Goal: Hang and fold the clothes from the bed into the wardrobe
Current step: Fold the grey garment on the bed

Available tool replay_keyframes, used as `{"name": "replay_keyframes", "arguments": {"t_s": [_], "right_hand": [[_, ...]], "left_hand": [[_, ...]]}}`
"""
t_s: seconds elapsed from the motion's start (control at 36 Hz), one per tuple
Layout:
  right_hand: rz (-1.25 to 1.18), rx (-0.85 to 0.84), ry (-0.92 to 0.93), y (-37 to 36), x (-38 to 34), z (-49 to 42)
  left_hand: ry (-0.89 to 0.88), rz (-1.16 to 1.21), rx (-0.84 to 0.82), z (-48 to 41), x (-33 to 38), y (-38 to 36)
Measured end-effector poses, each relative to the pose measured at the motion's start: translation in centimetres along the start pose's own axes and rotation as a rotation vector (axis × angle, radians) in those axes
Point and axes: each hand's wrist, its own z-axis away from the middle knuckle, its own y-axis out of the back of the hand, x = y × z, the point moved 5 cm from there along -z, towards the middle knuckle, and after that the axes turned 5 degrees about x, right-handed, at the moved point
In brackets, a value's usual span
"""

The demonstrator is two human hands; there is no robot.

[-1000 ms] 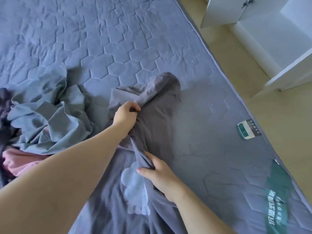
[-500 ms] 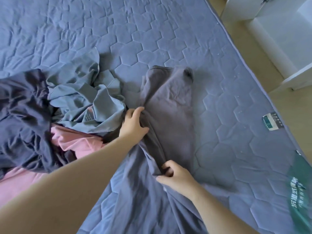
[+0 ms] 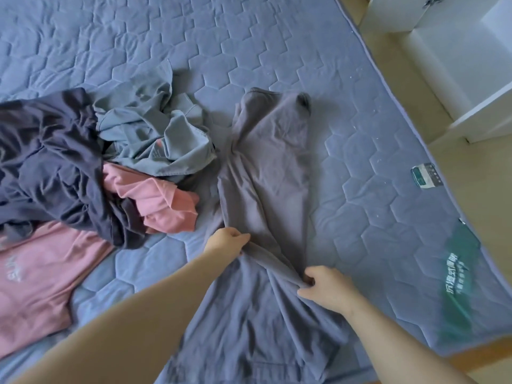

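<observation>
Folding is under way: the grey garment (image 3: 266,173) lies lengthwise on the bed (image 3: 360,151), beside the unsorted pile (image 3: 91,167). The left hand (image 3: 225,242) and right hand (image 3: 327,288) each pinch a bunched fold — next (likely) comes drawing the cloth flat, then folding it over.

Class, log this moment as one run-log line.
stage: folding | left hand: grips grey garment | right hand: pinches its fold | pile: left, untouched | wardrobe: open
</observation>
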Motion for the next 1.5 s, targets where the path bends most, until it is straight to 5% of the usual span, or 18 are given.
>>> {"name": "replay_keyframes", "arguments": {"t_s": [0.19, 0.42, 0.53, 0.69, 0.89, 1.0, 1.11, 1.28, 1.39, 1.5], "right_hand": [[-0.402, -0.354, 0.162, -3.2, -6.5, 5.3], [-0.692, -0.492, 0.228, -9.0, -14.1, 8.4], [-0.641, -0.334, 0.144, -10.8, -12.6, 8.1], [-0.541, -0.029, -0.098, -12.2, -5.5, 8.2], [-0.343, 0.187, -0.264, -12.8, -1.1, 9.1], [-0.242, 0.362, -0.399, -11.9, -0.5, 9.8], [-0.512, 0.347, -0.508, -12.5, 0.4, 9.6], [-0.819, 0.181, -0.528, -13.6, 2.0, 9.2], [-0.976, 0.161, -0.548, -13.7, 2.0, 9.4], [-1.098, 0.142, -0.573, -14.1, 1.5, 10.1]], "left_hand": [[0.022, 0.128, 0.059, 3.4, -1.0, 1.3], [-0.072, 0.108, 0.194, 5.2, -4.5, 5.7], [0.106, 0.174, 0.083, 5.0, -7.8, 5.9], [0.133, -0.180, -0.055, 5.6, -12.3, 3.4], [0.047, -0.372, 0.146, 6.5, -15.0, 3.5], [0.026, -0.367, 0.113, 6.9, -16.1, 3.4], [0.035, -0.276, 0.061, 6.7, -16.7, 3.6], [0.161, 0.180, 0.129, 7.4, -17.7, 4.0], [0.136, -0.033, -0.132, 8.7, -17.6, 3.6], [0.129, -0.134, -0.085, 10.0, -16.6, 4.7]]}}
